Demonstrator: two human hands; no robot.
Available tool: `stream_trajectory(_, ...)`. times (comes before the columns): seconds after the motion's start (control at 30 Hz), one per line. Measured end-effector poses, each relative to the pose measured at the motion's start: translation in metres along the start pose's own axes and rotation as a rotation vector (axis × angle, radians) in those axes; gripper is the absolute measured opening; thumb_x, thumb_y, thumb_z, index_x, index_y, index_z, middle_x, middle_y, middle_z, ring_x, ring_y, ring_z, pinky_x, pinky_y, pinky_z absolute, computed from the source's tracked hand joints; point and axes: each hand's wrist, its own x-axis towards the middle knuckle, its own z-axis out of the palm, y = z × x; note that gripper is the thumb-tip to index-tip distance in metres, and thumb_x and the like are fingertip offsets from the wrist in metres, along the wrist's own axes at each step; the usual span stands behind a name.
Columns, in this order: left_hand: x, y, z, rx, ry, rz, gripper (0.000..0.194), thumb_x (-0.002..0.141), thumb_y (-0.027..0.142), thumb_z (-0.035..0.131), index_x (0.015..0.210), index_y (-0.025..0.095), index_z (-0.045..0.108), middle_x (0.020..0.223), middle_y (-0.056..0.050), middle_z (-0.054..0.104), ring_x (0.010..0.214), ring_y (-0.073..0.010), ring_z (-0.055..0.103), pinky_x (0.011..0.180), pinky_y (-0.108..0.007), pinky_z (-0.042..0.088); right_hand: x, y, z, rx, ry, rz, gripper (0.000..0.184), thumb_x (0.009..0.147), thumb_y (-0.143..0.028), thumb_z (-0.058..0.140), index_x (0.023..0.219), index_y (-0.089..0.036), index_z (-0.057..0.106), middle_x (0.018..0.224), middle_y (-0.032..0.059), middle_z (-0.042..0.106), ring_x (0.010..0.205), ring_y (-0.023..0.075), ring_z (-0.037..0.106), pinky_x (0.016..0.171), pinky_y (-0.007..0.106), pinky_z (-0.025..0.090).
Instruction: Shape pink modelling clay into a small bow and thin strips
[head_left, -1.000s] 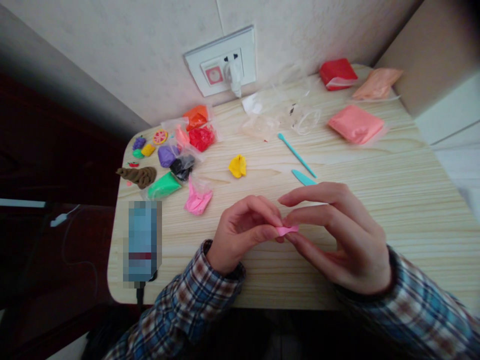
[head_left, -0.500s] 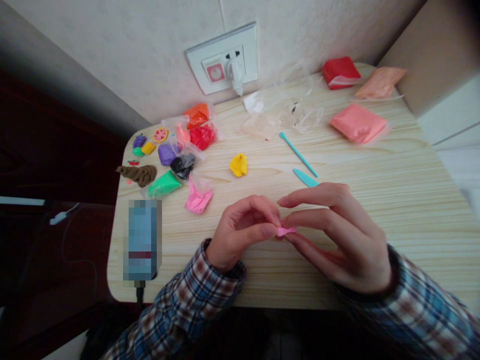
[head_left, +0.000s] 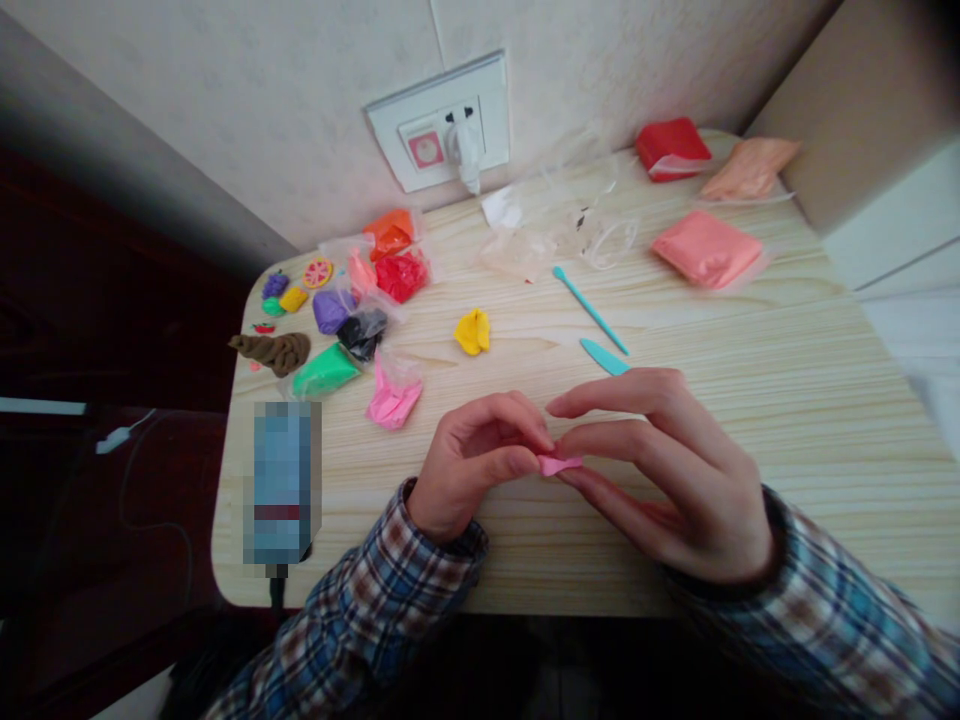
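Pink piece (head_left: 559, 466) pinched at the fingertips

Left hand (head_left: 469, 465) closes thumb and finger on its left end; right hand (head_left: 697, 490) pinches the right part, one finger raised clear. The pink piece sits above the near side of the pale worktop (head_left: 810, 420). Beyond: turquoise blade (head_left: 602, 356), partly hidden by right hand; yellow lump (head_left: 472, 332); turquoise stick (head_left: 591, 309). Farthest: wall socket (head_left: 491, 130), plug (head_left: 466, 155) in.

The person wears long plaid sleeves: the left sleeve (head_left: 360, 610) and right sleeve (head_left: 840, 590) are checked in blue, brown, white and near-black. A dark cuff edge (head_left: 775, 540) borders the bare, slim-fingered right hand (head_left: 682, 480); the left hand (head_left: 472, 465) is likewise bare.
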Motion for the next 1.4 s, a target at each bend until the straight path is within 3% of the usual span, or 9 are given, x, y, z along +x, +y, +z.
stream_trajectory(0.2,-0.0002,-0.0001,0.0009,0.031,0.033,-0.030,0.025,0.068,0.037,0.078,0.067,0.016,0.064,0.071,-0.001,0.061,0.068,-0.0124,0.055,0.066,-0.024,0.045,0.0005,-0.0003,-0.0006,-0.002,-0.006,0.019,0.008,0.086,-0.017,0.055,0.092,-0.022,0.059,0.094,0.0044,0.067,0.089,0.0164,0.064,0.073,0.031,0.052)
stream_trajectory(0.47,-0.0013,0.0013,-0.0001,-0.079,-0.113,-0.066,0.035,0.063,0.028,0.083,0.092,0.020,0.065,0.087,0.000,0.064,0.076,-0.0105,0.059,0.069,-0.020,0.048,-0.0034,-0.0011,0.0006,0.007,0.006,0.062,0.007,0.085,-0.018,0.057,0.090,-0.023,0.059,0.098,0.0064,0.064,0.090,0.0184,0.062,0.074,0.036,0.051)
stream_trajectory(0.6,-0.0013,0.0027,0.0018,-0.017,-0.118,-0.019,0.024,0.072,0.017,0.076,0.093,0.019,0.064,0.085,0.001,0.064,0.077,-0.0086,0.060,0.071,-0.018,0.048,-0.0048,0.0012,0.0000,0.004,0.014,0.063,0.008,0.086,-0.023,0.058,0.093,-0.022,0.059,0.101,0.0056,0.063,0.092,0.0182,0.061,0.075,0.035,0.051)
stream_trajectory(0.87,-0.0030,0.0033,0.0033,0.089,-0.024,0.041,0.013,0.077,0.022,0.071,0.082,0.017,0.062,0.075,0.000,0.063,0.066,-0.0100,0.061,0.060,-0.020,0.051,-0.0065,0.0044,-0.0051,0.054,0.061,0.123,0.011,0.083,-0.024,0.061,0.094,-0.026,0.063,0.102,0.0060,0.062,0.094,0.0217,0.062,0.078,0.039,0.053)
stream_trajectory(1.2,-0.0028,0.0015,0.0027,0.006,-0.130,0.098,0.011,0.077,0.014,0.071,0.084,0.017,0.064,0.075,0.001,0.060,0.074,-0.0072,0.057,0.071,-0.016,0.049,-0.0044,0.0056,-0.0065,0.201,0.010,0.124,0.011,0.083,-0.021,0.061,0.091,-0.027,0.064,0.103,0.0052,0.059,0.093,0.0200,0.060,0.079,0.038,0.055)
stream_trajectory(1.3,-0.0030,0.0018,0.0024,0.009,-0.158,0.105,0.010,0.077,0.013,0.071,0.084,0.016,0.064,0.075,0.001,0.059,0.073,-0.0075,0.056,0.071,-0.017,0.048,-0.0036,0.0054,-0.0071,0.266,-0.014,0.143,0.005,0.084,-0.023,0.060,0.083,-0.026,0.063,0.103,0.0038,0.059,0.090,0.0181,0.060,0.078,0.036,0.055)
stream_trajectory(1.4,-0.0034,0.0027,0.0025,0.019,-0.190,0.097,0.009,0.077,0.014,0.071,0.083,0.016,0.064,0.074,0.001,0.059,0.073,-0.0085,0.056,0.071,-0.019,0.048,-0.0033,0.0046,-0.0072,0.316,-0.032,0.178,0.010,0.085,-0.025,0.060,0.075,-0.025,0.062,0.099,0.0030,0.060,0.088,0.0172,0.061,0.077,0.034,0.055)
